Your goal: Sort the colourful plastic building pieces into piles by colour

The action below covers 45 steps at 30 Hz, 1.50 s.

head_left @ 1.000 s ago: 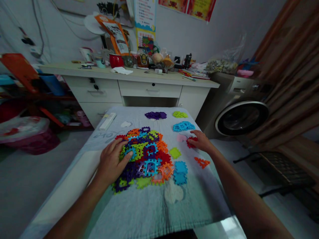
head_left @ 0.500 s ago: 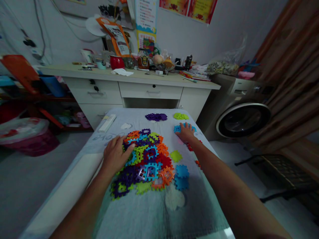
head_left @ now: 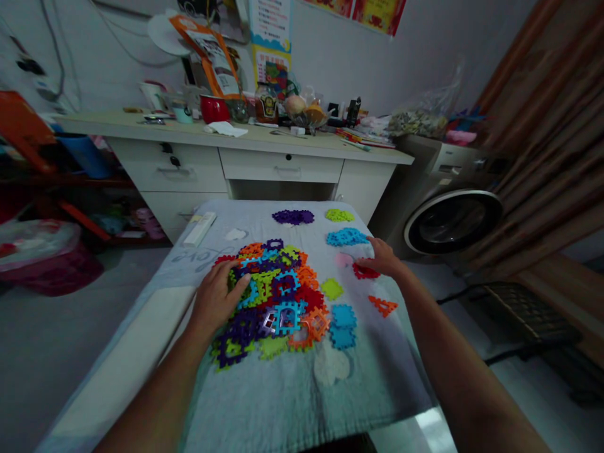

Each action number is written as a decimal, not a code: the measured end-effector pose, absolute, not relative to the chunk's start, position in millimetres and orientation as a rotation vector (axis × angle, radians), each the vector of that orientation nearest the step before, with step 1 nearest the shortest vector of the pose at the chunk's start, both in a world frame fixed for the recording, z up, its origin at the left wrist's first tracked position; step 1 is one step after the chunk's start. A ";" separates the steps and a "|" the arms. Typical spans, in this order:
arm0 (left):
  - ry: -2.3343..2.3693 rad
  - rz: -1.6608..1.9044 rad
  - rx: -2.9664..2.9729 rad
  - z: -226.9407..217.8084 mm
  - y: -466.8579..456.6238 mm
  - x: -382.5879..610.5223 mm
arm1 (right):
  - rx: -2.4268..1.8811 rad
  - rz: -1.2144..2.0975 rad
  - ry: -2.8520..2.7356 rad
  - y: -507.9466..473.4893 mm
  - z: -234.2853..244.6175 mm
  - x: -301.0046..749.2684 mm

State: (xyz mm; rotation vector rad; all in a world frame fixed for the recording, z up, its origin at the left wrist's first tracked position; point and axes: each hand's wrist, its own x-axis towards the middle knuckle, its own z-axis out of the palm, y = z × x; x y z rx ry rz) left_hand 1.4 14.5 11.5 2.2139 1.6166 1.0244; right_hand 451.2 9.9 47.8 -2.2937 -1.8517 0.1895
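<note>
My left hand (head_left: 218, 294) lies on the left side of a mixed heap of plastic interlocking tiles (head_left: 276, 283) in purple, orange, green, blue and red. Its fingers are spread, thumb apart, and nothing is gripped. On the right, my right hand (head_left: 384, 257) reaches over a small group of red tiles (head_left: 364, 272), its thumb side touching them. Its forefinger stretches toward the right end of the blue tile pile (head_left: 346, 236); the other fingers are partly hidden. Below that hand is an orange triangular tile (head_left: 382, 306). One green tile (head_left: 332, 289) and blue square tiles (head_left: 343, 327) lie right of the heap.
A purple pile (head_left: 293, 217) and a light green pile (head_left: 340, 215) sit at the cloth-covered table's (head_left: 264, 402) far end. A white box (head_left: 200, 230) lies at its left edge. Beyond stand a cluttered desk (head_left: 278, 162) and a washing machine (head_left: 453, 217).
My right hand has moved from atop the blue pile toward me and right, down to the red tiles. The left hand stays on the heap. The view has tilted slightly.
</note>
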 end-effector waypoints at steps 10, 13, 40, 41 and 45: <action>1.593 1.038 2.222 8.3 15.8 0.4 | -2.344 0.198 -1.896 -34.7 13.5 431.2; 1.586 1.035 2.212 9.1 15.2 0.0 | -2.343 0.167 -1.873 -30.1 12.5 427.0; 1.639 1.056 2.238 4.8 23.3 5.3 | -1.812 0.431 -1.941 12.6 77.0 390.6; 1.649 1.051 2.244 4.3 24.2 5.9 | -1.830 0.474 -1.823 24.2 77.7 397.7; 1.649 1.020 2.281 3.2 27.1 7.5 | -1.837 0.582 -1.276 73.9 80.3 415.3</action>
